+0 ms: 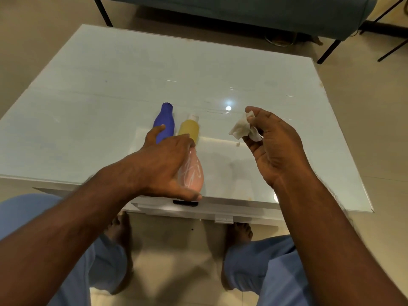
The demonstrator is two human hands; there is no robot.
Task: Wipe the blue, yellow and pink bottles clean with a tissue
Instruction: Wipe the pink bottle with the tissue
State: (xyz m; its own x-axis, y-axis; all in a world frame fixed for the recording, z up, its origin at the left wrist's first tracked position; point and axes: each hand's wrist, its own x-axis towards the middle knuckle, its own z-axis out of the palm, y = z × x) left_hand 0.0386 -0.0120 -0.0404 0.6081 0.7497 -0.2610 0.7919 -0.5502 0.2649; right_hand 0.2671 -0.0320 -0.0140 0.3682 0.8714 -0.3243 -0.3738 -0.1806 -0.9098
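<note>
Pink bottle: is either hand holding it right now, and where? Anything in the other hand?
The left hand grips the pink bottle around its upper body. The right hand pinches a crumpled tissue at its edge.

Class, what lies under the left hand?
The pink bottle, held in the left hand over the table. Its bulb shows; its neck is covered. Blue bottle and yellow bottle lie behind.

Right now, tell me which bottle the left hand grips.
The pink bottle, nearest the table's front edge; the left hand wraps it. The blue bottle and yellow bottle stand free behind.
</note>
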